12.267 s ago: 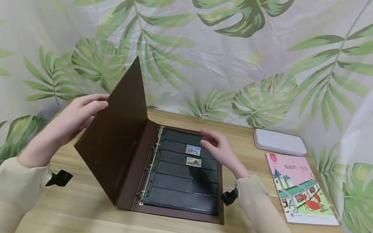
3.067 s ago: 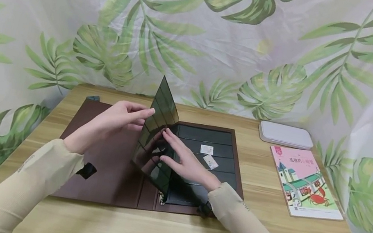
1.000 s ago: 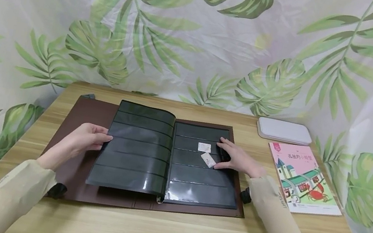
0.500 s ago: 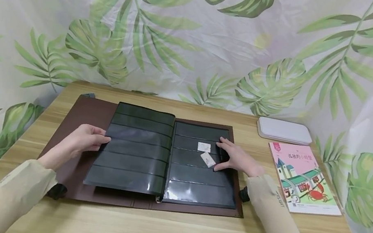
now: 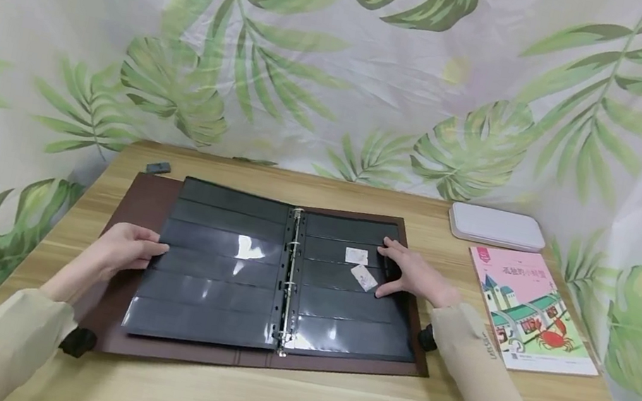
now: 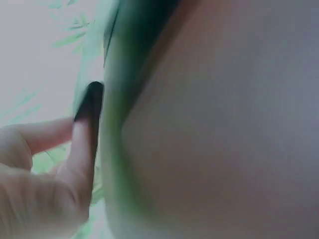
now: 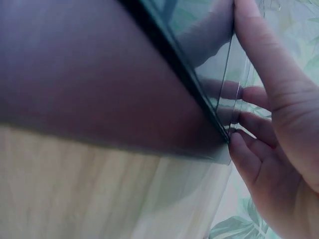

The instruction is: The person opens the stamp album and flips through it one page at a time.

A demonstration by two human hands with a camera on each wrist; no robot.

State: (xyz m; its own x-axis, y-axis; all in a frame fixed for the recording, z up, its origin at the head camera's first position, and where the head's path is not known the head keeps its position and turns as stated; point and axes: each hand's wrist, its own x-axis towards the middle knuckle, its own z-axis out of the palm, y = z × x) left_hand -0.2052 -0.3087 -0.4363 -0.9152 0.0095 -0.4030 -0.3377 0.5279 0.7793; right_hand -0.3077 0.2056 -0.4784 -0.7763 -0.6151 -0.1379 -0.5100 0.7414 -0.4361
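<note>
A ring-bound stamp album with a brown cover lies open on the table. Its black pocket pages spread to both sides of the metal rings. My left hand pinches the outer edge of the left album page, thumb on top. On the right page are two pale stamps, one straight and one tilted. My right hand rests with spread fingers on that page's outer side, thumb close to the tilted stamp. The right wrist view shows the right fingertips touching the page edge.
A pink picture book with a red crab lies right of the album. Behind it sits a white flat case. A small dark grey object is at the album's far left corner. Leaf-patterned cloth surrounds the wooden table.
Earlier the cover was lifted and a page turned leftward. Over the last second my left hand has carried the page further left and down, uncovering the rings. My right hand stayed nearly still.
</note>
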